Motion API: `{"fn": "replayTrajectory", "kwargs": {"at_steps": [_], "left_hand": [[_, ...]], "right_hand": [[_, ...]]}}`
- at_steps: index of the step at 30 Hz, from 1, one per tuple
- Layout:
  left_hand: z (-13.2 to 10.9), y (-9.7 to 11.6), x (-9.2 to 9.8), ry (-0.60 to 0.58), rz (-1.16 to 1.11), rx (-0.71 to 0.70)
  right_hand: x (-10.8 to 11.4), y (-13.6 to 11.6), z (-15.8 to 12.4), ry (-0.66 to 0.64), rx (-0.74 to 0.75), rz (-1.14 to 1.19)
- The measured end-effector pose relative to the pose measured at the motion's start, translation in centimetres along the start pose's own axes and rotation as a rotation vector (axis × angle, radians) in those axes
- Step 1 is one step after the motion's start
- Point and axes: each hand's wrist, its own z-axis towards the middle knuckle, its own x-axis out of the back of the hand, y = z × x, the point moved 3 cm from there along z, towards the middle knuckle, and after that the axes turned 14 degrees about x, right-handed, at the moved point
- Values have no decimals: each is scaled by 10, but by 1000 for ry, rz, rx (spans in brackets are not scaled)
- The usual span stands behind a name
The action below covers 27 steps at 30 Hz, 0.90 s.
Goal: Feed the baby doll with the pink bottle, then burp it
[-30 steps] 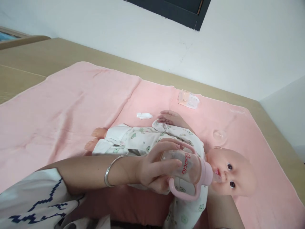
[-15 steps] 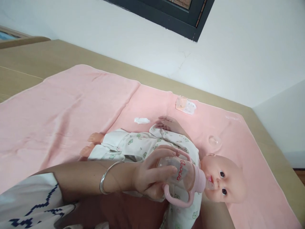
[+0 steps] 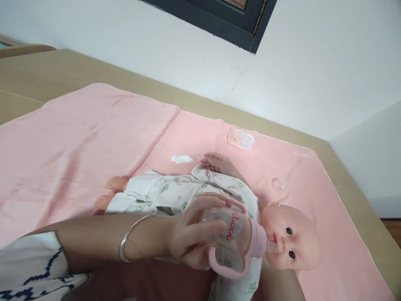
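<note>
My left hand (image 3: pixel 194 232), with a silver bangle on its wrist, is wrapped round a clear baby bottle (image 3: pixel 233 228) with pink handles and a pink collar. The bottle lies tilted sideways, its clear teat at the mouth of a baby doll (image 3: pixel 293 236). The doll lies on its back in a white printed outfit, bare feet to the left. My right arm passes beneath the doll's neck. Beyond the doll's body, my right hand (image 3: pixel 216 162) shows with its fingers stretched out beside the sleeve, gripping nothing.
A pink blanket (image 3: pixel 125 121) covers much of the wooden surface (image 3: pixel 103 69). On it lie a small white folded item (image 3: pixel 181 159), a plastic packet (image 3: pixel 241 138) and a clear dome-shaped cap (image 3: pixel 278 184). A white wall with a dark window frame (image 3: pixel 216 21) stands behind.
The whole view has shifted a little, so everything sits slightly further left. My left hand still holds the bottle at the doll's mouth, and my right arm stays under the neck.
</note>
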Motion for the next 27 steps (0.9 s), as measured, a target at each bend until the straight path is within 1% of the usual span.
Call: {"fn": "replayTrajectory", "kwargs": {"at_steps": [2,5,7,10,14,17,21,23,24,26,27], "left_hand": [[1,1,0,-10,7,6],[-1,1,1,-7,40,15],[-2,1,2,3,66,22],[-2,1,3,7,84,28],[2,2,4,-4,91,29],[3,3,5,-10,83,24],[2,3,6,-20,117,36],[2,3,6,-13,99,37],[2,3,6,-15,85,35],[3,2,5,-38,64,22],[3,2,5,-47,54,13]], "right_hand": [[-1,1,13,-26,-2,-27],[-5,3,29,-140,-88,-75],[-8,5,32,-210,-171,-86],[-10,7,27,-236,-217,-56],[-5,8,11,-153,-157,3],[-8,6,-1,-77,-106,23],[-17,1,-7,126,26,6],[-22,-7,-4,191,72,17],[-24,-14,-1,202,74,30],[-33,-35,10,180,39,47],[-39,-47,19,144,10,50]]}}
